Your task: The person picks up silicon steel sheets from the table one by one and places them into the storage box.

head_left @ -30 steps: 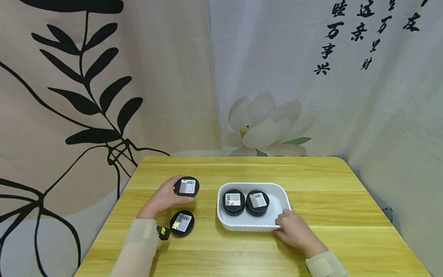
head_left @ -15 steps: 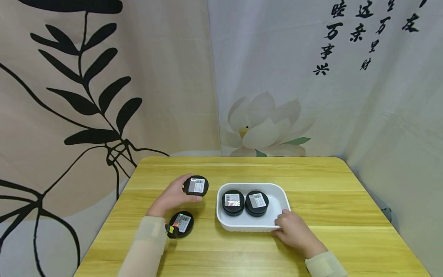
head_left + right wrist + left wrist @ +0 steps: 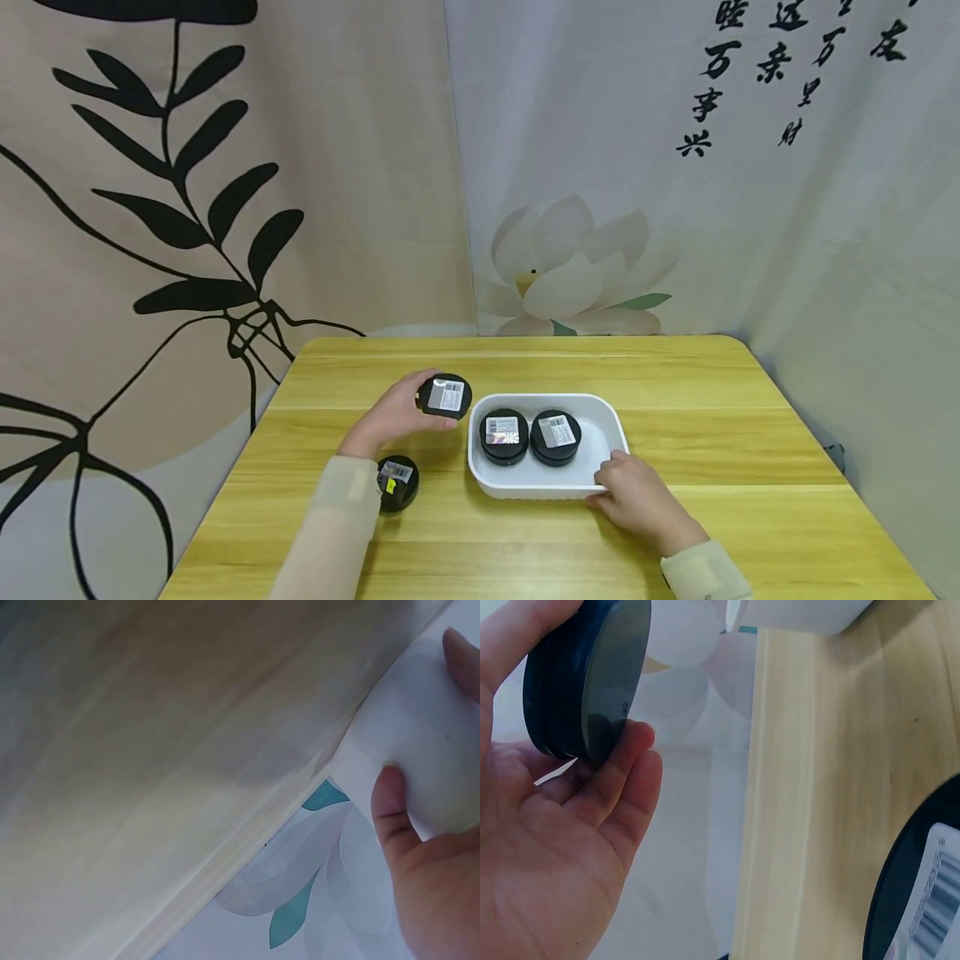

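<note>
My left hand [image 3: 390,422] grips a flat round black jar [image 3: 444,396] by its edge, raised above the table just left of the white tray [image 3: 603,429]. A barcode label shows on the jar in the head view. In the left wrist view, thumb and fingers hold this jar [image 3: 577,686] on opposite sides. My right hand [image 3: 643,504] holds the tray at its near right corner, thumb over the rim. Inside the tray, a left black jar [image 3: 505,450] and a second jar [image 3: 556,450] stand side by side. The right wrist view shows the hand [image 3: 439,889] on the tray wall [image 3: 412,735].
Another labelled black jar [image 3: 399,497] lies on the wooden table [image 3: 510,550], partly hidden by my left wrist and its camera. The tray's right part shows bare floor. A printed curtain [image 3: 375,167] hangs behind the table's far edge.
My left hand has carried the black jar to the right and slightly away, up to the tray's left side. My right hand and the tray have stayed in place.
</note>
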`<state>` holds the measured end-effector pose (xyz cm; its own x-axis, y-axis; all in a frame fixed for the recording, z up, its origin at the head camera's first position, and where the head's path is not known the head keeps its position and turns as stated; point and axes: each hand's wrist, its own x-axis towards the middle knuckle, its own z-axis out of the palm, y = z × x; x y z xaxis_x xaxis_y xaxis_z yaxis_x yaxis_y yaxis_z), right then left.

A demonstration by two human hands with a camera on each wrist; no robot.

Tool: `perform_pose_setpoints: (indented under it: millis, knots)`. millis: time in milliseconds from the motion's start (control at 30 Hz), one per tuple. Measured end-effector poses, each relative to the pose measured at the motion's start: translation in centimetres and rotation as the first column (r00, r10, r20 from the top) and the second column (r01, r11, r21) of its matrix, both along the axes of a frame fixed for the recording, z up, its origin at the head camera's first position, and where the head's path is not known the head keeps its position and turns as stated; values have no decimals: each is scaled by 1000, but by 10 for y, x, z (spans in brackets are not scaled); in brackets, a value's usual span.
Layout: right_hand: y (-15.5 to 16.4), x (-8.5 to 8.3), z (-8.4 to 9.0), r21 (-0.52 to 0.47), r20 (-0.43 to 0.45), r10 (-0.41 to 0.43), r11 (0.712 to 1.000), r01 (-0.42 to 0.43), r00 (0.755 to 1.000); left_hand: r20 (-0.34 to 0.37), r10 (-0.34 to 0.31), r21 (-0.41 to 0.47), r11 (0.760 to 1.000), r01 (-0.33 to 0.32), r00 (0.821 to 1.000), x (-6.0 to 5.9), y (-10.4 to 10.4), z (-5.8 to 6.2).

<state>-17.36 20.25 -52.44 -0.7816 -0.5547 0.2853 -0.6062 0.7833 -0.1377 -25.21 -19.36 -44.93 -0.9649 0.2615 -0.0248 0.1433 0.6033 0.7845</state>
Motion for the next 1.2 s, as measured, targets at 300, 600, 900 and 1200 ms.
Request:
perform_pose_setpoints:
  millis: [300, 600, 900, 1200]
  knots:
    - [0, 1, 0, -19, -48, 17, 1000, -18, 999, 29, -54, 74, 996, 52, 998, -6, 12, -9]
    - [0, 0, -2, -11, -40, 20, 1000, -20, 999, 57, -61, 69, 996, 57, 996, -5, 19, -12]
    - [2, -1, -1, -12, -52, 18, 1000, -19, 998, 101, -157, 148, 979, 141, 982, -16, 28, -11]
    - [0, 0, -1, -10, -40, 14, 1000, -15, 999, 128, -190, 153, 974, 170, 973, -23, 40, -8]
